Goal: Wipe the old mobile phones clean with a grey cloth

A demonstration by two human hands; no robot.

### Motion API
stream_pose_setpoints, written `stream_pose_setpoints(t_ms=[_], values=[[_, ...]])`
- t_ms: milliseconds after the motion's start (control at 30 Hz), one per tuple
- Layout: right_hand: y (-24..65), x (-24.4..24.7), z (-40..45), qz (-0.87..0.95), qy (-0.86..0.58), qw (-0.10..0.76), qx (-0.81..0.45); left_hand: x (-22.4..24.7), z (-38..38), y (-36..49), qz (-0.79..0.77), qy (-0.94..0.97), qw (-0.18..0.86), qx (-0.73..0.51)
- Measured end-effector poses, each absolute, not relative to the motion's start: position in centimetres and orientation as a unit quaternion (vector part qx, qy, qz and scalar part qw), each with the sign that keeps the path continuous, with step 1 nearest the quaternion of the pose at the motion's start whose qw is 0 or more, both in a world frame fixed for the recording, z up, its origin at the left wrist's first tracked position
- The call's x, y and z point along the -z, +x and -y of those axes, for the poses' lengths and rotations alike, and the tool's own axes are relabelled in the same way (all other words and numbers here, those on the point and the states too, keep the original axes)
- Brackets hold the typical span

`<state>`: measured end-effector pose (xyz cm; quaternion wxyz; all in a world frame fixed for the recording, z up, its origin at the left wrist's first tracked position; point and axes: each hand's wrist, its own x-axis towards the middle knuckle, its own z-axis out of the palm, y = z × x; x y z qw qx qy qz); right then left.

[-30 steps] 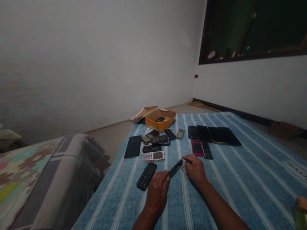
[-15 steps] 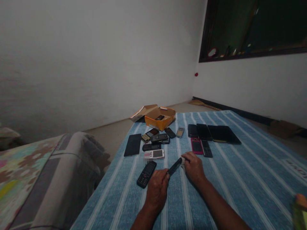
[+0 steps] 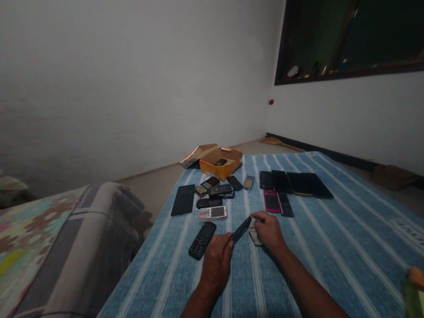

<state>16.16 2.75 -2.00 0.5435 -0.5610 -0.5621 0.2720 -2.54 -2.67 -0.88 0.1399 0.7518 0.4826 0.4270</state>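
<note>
My left hand [image 3: 217,260] is closed on the lower end of a dark phone [image 3: 240,229], which is tilted with its far end toward my right hand. My right hand [image 3: 267,229] pinches a pale cloth [image 3: 254,232] against the phone's far end. Just left of my left hand lies a black keypad phone [image 3: 202,240]. Beyond it are a white and pink phone [image 3: 213,213] and several dark phones [image 3: 220,190]. A pink phone [image 3: 272,201] and a black keypad phone [image 3: 285,205] lie beyond my right hand.
An open orange box [image 3: 217,170] with a phone inside stands at the far end of the blue striped cloth [image 3: 308,247]. A black tablet [image 3: 183,200] lies at the left, and several dark devices [image 3: 313,185] lie at the right. A covered surface [image 3: 82,243] is at far left.
My right hand has shifted slightly, and more of the pale cloth now shows below its fingers. My left hand and the phone in it have hardly moved.
</note>
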Motion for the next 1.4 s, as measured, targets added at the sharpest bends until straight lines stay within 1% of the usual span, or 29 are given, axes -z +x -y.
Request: stream_pose_setpoints(t_ms=[133, 267, 333, 433, 567, 633, 700, 800, 967, 1233, 1333, 1400], values=[[16.1, 2.0, -2.7, 0.546, -0.565, 0.549, -0.284, 0.8, 2.7, -2.7, -0.482, 0.754, 0.146, -0.422], [16.1, 2.3, -2.6, 0.560, -0.563, 0.553, -0.252, 0.9, 2.7, -2.7, -0.481, 0.756, 0.138, -0.423], [15.9, 2.4, -2.4, 0.590, -0.549, 0.558, -0.201, 1.0, 2.7, -2.6, -0.479, 0.758, 0.132, -0.423], [15.4, 2.3, -1.9, 0.658, -0.504, 0.553, -0.089, 1.2, 2.7, -2.5, -0.482, 0.762, 0.120, -0.416], [14.6, 2.0, -0.8, 0.750, -0.444, 0.489, 0.042, 1.5, 2.8, -2.4, -0.486, 0.763, 0.115, -0.410], [14.3, 1.8, -0.4, 0.776, -0.425, 0.458, 0.086, 1.6, 2.8, -2.3, -0.487, 0.764, 0.113, -0.409], [14.0, 1.7, 0.0, 0.787, -0.412, 0.444, 0.113, 1.7, 2.8, -2.3, -0.488, 0.764, 0.109, -0.408], [13.2, 1.5, 0.6, 0.792, -0.387, 0.457, 0.117, 1.7, 2.8, -2.3, -0.490, 0.764, 0.111, -0.404], [11.4, 1.2, 1.6, 0.803, -0.349, 0.481, 0.040, 1.5, 2.9, -2.2, -0.494, 0.767, 0.128, -0.390], [13.7, 1.9, -0.1, 0.798, -0.422, 0.427, 0.049, 1.2, 3.0, -2.2, -0.491, 0.761, 0.135, -0.403], [14.9, 1.9, -0.9, 0.775, -0.453, 0.437, 0.062, 1.3, 3.0, -2.2, -0.488, 0.760, 0.130, -0.408], [15.0, 1.7, -0.7, 0.767, -0.449, 0.452, 0.073, 1.4, 3.0, -2.2, -0.493, 0.759, 0.128, -0.406]])
